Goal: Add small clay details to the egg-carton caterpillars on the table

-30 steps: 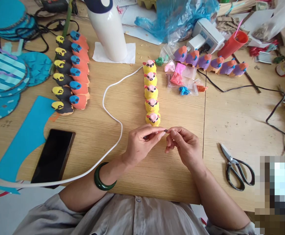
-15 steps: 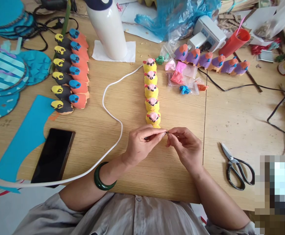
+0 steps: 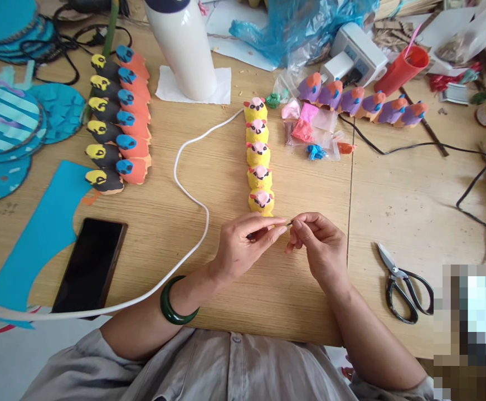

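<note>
Just below a column of yellow figures with pink faces [image 3: 259, 151], my two hands meet fingertip to fingertip. Thumb and fingers of my left hand [image 3: 247, 239] are pinched on a tiny dark strip [image 3: 290, 223], with another dark bit showing within the palm. The strip's other end is between the thumb and forefinger of my right hand [image 3: 320, 245]. My left hand partly covers the lowest yellow figure. A green bangle [image 3: 171, 303] circles the left wrist.
Black-yellow and orange-blue figures [image 3: 120, 122], a phone [image 3: 90, 267] and a white cable [image 3: 205, 223] lie left. A white bottle [image 3: 188, 55] stands behind. Scissors [image 3: 402, 284] lie right; purple-orange figures [image 3: 351, 100], clay packets [image 3: 310, 125] and a red cup [image 3: 404, 69] are further back.
My right hand has shifted slightly right, away from the left fingertips, and more of the dark strip shows between them. My left hand has barely moved.
</note>
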`<state>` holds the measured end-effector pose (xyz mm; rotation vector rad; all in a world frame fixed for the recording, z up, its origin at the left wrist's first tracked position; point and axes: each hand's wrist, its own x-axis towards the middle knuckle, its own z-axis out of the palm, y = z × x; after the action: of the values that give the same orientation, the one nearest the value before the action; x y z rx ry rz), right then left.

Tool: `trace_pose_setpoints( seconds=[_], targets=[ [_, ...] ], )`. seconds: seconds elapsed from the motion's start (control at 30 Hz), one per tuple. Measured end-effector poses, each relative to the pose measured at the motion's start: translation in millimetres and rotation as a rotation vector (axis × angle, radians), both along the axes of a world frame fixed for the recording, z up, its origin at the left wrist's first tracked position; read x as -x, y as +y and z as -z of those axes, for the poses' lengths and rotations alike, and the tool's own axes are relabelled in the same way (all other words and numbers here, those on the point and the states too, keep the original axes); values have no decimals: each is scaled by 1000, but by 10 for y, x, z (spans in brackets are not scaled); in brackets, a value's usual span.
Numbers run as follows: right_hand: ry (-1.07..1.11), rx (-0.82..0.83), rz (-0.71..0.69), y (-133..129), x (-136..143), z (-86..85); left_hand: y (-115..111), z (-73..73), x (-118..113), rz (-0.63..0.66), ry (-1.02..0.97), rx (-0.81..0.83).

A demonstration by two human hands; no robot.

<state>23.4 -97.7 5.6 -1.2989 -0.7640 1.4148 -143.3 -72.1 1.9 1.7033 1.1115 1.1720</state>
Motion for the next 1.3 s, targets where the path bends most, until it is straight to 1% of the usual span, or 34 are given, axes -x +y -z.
trace_pose_setpoints(
  seconds=[0.13,0.3,0.47,0.63,0.93,1.0,1.13,1.3],
  targets=[
    [-26,19,-32,-5,15,-22,-10,36,-2,-2,26,-29],
    [-36,22,-68,2,26,-57,5,0,6,-11,43,-57],
    [-32,-15,-52,-3,22,-45,9,-4,11,-8,38,-53],
    [-78,-19,-49,-25,22,-32,5,22,13,8,50,-36],
    [-107,-31,-27,-5,19,-48,-5,-5,-2,6,-23,28],
    [-121,-22,-20,-10,15,-43,-1,3,1,-5,-2,4],
    [-122,-24,-25,-22,10,-30,9,31,11,-7,82,-115],
    [-116,-21,-54,-21,14,-43,14,3,15,-17,133,-190]
  ],
)
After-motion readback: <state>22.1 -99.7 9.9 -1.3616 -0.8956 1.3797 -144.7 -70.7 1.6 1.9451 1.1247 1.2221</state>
